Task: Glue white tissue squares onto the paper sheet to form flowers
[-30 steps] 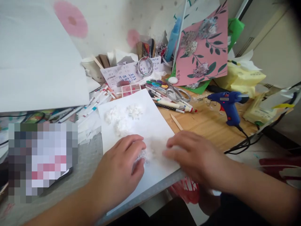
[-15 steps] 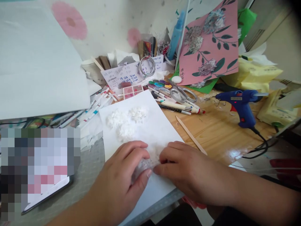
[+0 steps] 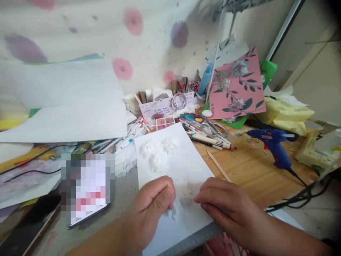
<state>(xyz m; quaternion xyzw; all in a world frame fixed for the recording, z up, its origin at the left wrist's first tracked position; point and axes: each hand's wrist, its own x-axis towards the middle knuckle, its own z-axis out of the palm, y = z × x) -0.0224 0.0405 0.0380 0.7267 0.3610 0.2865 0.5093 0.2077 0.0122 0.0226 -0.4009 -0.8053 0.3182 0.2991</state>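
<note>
My left hand (image 3: pixel 153 209) is closed in a fist over the lower part of a white sheet of paper (image 3: pixel 189 153). A crumpled piece of thin white paper or film (image 3: pixel 175 210) pokes out below its fingers. Facing it, my right hand (image 3: pixel 226 201) has its fingers pressed together, their tips beside a blurred pale wispy patch (image 3: pixel 188 193); whether they grip any of it cannot be made out. Higher on the sheet sit fluffy white clusters: one at the left (image 3: pixel 146 147), one at the right (image 3: pixel 169 145) and one lower down (image 3: pixel 157 161).
Right of the sheet lie a flat wooden stick (image 3: pixel 218 165) and a blue glue gun (image 3: pixel 271 140) with its cord. Scissors (image 3: pixel 213 128) and several pens (image 3: pixel 205 138) lie behind. A pink card with flowers (image 3: pixel 239 96) leans at the back. A pixelated screen (image 3: pixel 90 192) stands left.
The view has tilted up and shifted left. My left hand has curled from a loose grip into a fist, and the right hand has drawn a little away from it.
</note>
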